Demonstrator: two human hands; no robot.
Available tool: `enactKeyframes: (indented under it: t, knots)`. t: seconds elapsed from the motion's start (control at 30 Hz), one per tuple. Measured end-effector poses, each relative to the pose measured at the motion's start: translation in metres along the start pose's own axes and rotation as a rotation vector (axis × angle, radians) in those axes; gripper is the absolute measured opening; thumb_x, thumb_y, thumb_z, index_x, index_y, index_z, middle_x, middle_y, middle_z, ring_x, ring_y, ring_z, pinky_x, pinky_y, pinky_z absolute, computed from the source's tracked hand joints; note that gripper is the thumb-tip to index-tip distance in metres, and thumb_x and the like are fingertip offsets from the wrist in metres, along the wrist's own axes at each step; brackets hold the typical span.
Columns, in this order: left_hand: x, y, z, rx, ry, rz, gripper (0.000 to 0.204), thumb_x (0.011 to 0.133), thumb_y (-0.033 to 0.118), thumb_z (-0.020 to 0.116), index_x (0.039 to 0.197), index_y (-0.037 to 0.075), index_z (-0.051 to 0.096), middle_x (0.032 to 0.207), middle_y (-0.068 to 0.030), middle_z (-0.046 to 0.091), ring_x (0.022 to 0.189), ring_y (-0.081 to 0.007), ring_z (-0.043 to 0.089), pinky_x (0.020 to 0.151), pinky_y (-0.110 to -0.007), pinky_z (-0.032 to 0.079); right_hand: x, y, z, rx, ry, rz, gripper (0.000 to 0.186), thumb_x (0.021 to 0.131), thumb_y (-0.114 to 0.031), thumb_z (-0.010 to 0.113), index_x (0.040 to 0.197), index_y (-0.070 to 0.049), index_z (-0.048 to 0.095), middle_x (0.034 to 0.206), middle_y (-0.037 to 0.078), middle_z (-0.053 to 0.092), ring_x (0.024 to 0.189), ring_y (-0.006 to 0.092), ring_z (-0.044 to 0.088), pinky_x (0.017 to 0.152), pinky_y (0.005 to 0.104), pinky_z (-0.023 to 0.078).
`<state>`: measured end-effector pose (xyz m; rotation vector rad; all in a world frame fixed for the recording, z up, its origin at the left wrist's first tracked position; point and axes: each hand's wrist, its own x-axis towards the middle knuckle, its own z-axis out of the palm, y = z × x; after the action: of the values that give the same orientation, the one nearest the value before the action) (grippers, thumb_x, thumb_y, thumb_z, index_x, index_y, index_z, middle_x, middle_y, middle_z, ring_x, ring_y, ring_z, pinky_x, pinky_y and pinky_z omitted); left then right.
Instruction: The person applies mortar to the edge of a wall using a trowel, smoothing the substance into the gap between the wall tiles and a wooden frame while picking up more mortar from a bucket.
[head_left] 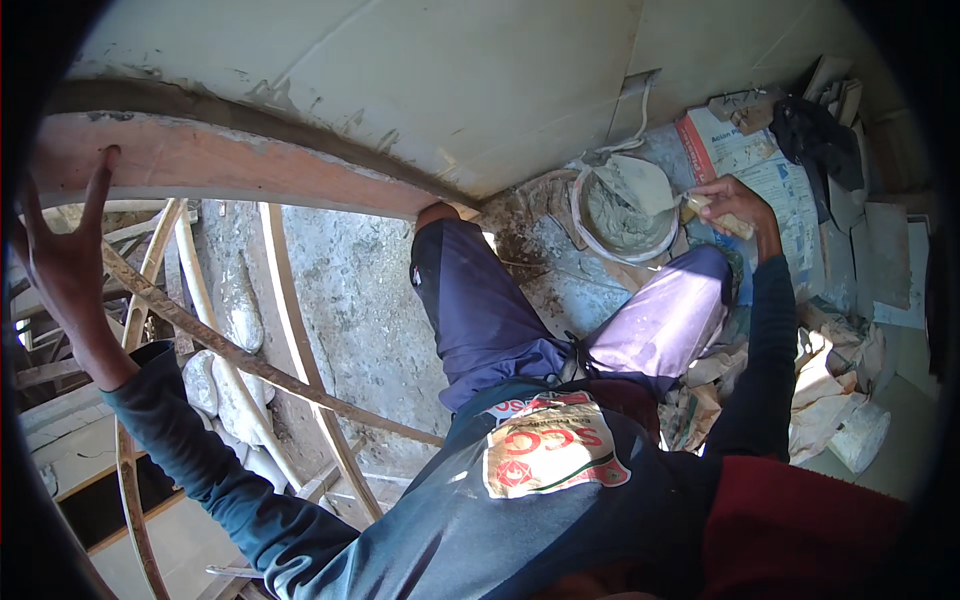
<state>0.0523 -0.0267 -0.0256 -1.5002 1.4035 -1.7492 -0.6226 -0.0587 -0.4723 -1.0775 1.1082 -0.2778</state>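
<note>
My left hand is raised at the far left with its fingers apart. One fingertip rests on the face of a long reddish-brown board along the wall, and the hand holds nothing. On the right, my right hand is closed around the pale wooden handle of a trowel. Its broad, paste-smeared blade reaches over a round bucket. Wet grey plaster lies in the bucket, partly hidden under the blade.
Long wooden strips cross on the left, near several pale filled bags. A printed sack lies beyond my right hand, beside black cloth and board offcuts. Crumpled paper sacks lie by my right arm. A pale wall panel stands ahead.
</note>
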Motion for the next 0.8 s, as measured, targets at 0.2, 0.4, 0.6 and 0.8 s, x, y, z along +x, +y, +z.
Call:
enactKeyframes:
  t: [0.2,0.4,0.6,0.8]
  knots:
    - [0.003,0.042,-0.049,-0.741,0.568,-0.115,0.082,0.076,0.048,0.085,0.144,0.012,0.057,0.155,-0.0129,0.047,0.141,-0.0328,0.046,0.112,-0.055,0.04,-0.073,-0.079,0.087,0.096,0.012,-0.449,0.065,0.075,-0.023,0.069,0.127,0.015,0.059,0.082,0.014,0.067,0.058,0.016,0.061,0.055,0.0283,0.051]
    - [0.002,0.012,-0.066,-0.796,0.627,-0.176,0.061,0.074,0.019,0.088,0.13,0.007,0.067,0.133,-0.0113,0.066,0.117,-0.033,0.063,0.104,-0.045,0.05,-0.078,-0.186,0.217,0.391,-0.062,-0.887,0.067,0.078,-0.021,0.072,0.133,0.013,0.054,0.087,0.013,0.065,0.065,0.0147,0.062,0.056,0.0274,0.052]
    - [0.032,-0.027,-0.075,-0.973,0.559,-0.273,0.081,0.054,0.018,0.092,0.129,0.007,0.064,0.12,-0.0127,0.063,0.12,-0.0358,0.058,0.103,-0.048,0.05,-0.066,-0.299,0.315,0.37,-0.013,-1.223,0.053,0.091,-0.006,0.069,0.138,0.008,0.05,0.097,0.014,0.064,0.071,0.0174,0.064,0.06,0.0303,0.054]
    - [0.051,-0.044,-0.074,-0.874,0.637,-0.226,0.096,0.044,0.022,0.095,0.133,0.008,0.06,0.144,-0.0141,0.049,0.138,-0.0408,0.043,0.11,-0.05,0.042,-0.026,-0.373,0.365,-0.13,0.797,-1.687,0.049,0.088,-0.002,0.071,0.133,0.006,0.054,0.11,0.024,0.064,0.1,0.0376,0.067,0.087,0.0418,0.055]
